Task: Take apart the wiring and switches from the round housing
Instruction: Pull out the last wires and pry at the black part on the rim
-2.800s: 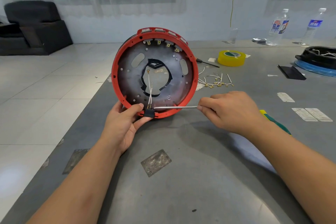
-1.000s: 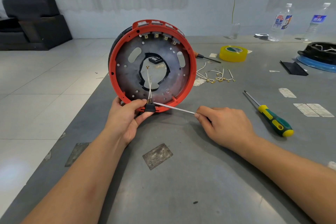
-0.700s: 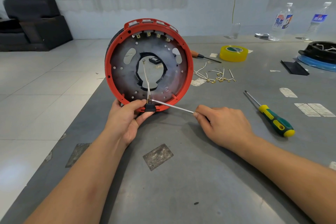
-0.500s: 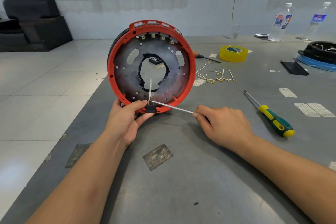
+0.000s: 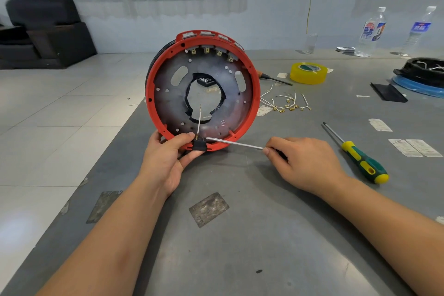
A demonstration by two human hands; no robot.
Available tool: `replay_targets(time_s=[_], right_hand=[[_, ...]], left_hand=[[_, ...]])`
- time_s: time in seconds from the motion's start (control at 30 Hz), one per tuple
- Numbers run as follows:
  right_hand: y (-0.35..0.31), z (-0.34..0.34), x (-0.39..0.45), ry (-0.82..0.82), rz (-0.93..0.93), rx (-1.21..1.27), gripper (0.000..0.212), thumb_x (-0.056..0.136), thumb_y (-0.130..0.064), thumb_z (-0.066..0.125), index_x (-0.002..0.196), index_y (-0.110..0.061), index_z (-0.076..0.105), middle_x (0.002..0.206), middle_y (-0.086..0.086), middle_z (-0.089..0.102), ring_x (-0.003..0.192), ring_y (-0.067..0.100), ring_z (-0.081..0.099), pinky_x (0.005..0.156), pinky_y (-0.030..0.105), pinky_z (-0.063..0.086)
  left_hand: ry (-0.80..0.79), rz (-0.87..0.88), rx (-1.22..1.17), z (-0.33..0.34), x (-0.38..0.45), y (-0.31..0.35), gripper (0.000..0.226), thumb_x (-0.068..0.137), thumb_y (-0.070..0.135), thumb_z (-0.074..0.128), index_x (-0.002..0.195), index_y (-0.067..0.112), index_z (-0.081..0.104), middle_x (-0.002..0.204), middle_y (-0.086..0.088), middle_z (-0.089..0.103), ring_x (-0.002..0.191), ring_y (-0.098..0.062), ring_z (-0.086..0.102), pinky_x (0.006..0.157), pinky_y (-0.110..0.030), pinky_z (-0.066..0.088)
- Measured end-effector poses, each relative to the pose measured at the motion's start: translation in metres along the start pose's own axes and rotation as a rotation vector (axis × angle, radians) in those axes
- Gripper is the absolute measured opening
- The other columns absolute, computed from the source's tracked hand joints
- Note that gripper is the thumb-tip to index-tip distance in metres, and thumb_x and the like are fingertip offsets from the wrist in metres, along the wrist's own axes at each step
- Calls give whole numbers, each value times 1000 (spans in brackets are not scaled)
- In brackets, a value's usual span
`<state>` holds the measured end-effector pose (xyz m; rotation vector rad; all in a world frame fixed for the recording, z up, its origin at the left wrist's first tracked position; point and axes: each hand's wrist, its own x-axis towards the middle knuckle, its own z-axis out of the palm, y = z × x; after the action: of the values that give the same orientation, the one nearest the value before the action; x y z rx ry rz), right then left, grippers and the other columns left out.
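housing [image 5: 204, 94] stands on edge on the table [image 5: 240, 235], open face to camera. since a second ago only one wire [image 5: 199, 120] rises from the switch [image 5: 200, 144], where two stood before; one lead is likely off, so one remains before this switch comes free. left hand [image 5: 168, 158] pinches the switch between thumb and fingers at the lower rim. right hand [image 5: 305, 163] is curled round a tool [image 5: 234, 143], its tip still at the switch terminals. four more switches [image 5: 212, 51] sit under the top rim. loose wires [image 5: 287, 102], a screwdriver [image 5: 358, 156] and tape [image 5: 308, 73] lie to the right, clear of the work.
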<state>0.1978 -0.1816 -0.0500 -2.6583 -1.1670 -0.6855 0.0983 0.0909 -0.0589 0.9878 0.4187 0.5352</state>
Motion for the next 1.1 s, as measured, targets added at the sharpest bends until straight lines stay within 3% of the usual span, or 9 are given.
replay_targets(time_s=[0.2,0.3,0.4,0.6,0.83,0.97,1.1], right_hand=[[19,-11,-1,46,-46,101,30,101,-52,39,98,-34,63,76,-11,66,67,16,61,52,27,44],[23,-13,-3,-11,-123,171,33,96,-58,39,99,-34,61,70,-14,60,64,17,58,56,30,45],[14,-9,-4,-48,-179,173,39,95,-63,38,97,-30,59,72,-17,54,66,14,56,63,30,43],[-13,-4,0,-66,-280,97,42,98,-60,38,94,-27,64,87,-8,64,79,18,62,69,36,47],[-26,-4,-2,-143,-254,124,49,96,-65,38,102,-28,70,107,-7,62,93,18,59,70,33,50],[-28,-11,1,-187,-255,89,56,94,-72,33,110,-31,69,107,-9,64,93,17,61,75,34,49],[-29,-16,4,-204,-231,109,61,92,-75,28,109,-34,68,103,-13,65,93,13,61,77,33,49]], left_hand=[[-14,5,-22,-1,-1,1,29,89,-6,73,106,13,59,86,-3,74,87,-25,76,71,-38,65],[-6,11,-83,-3,-1,3,29,89,-4,75,107,13,59,83,0,75,92,-27,76,72,-39,65],[14,39,-157,-8,0,7,37,90,-4,75,118,11,56,91,-2,73,102,-33,76,73,-41,65],[84,72,-217,-13,0,14,61,91,2,76,145,3,48,116,-10,71,114,-36,73,76,-39,65],[91,111,-218,-13,-2,18,61,88,7,81,140,-5,52,115,-13,77,103,-31,77,79,-45,65],[80,121,-184,-11,-4,18,67,85,11,83,141,-6,51,133,-25,67,110,-36,74,87,-53,63],[65,139,-165,-8,-7,19,77,79,17,86,143,-6,49,135,-26,66,113,-38,73,88,-55,62]])
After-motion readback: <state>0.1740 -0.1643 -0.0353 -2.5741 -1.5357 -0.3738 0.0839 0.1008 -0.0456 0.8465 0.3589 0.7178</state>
